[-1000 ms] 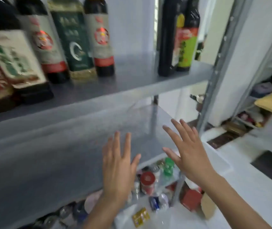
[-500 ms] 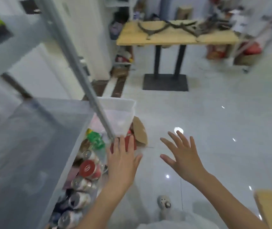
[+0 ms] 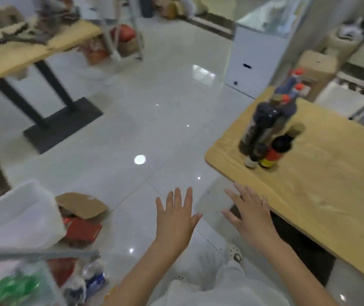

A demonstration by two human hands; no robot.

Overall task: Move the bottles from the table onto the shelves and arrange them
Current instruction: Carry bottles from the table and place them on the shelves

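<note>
Bottles point(image 3: 262, 127) stand clustered near the corner of the wooden surface point(image 3: 331, 195) at our right. Our left hand point(image 3: 174, 219) and right hand point(image 3: 251, 215) hover empty, fingers spread and released. We judge a fetch is beginning; next we must reach and grasp one.

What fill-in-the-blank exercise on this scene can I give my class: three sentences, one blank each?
1. The left hand and the right hand both hold ____.
2. The bottles stand on the wooden table, on the person's ____ side.
3. The small front bottle has a label of red and ____.
Missing words: nothing; right; yellow.
</note>
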